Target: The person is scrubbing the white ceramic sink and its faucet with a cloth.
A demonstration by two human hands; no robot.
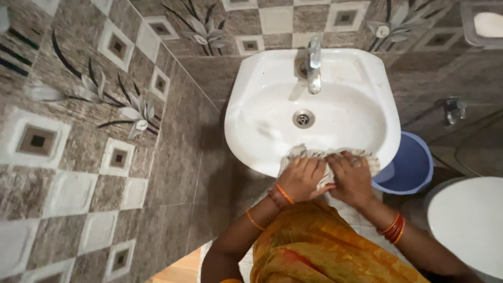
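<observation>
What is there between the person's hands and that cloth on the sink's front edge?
Nothing visible. Both the left hand and the right hand press straight down on the crumpled cloth, which lies on the front rim of the white sink. The tap and drain sit farther back.

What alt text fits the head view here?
Seen from above, both hands, left hand and right hand, press a pale cloth onto the front rim of a white wall-mounted washbasin with a metal tap. A blue bucket stands below right, against patterned brown tiles.
</observation>
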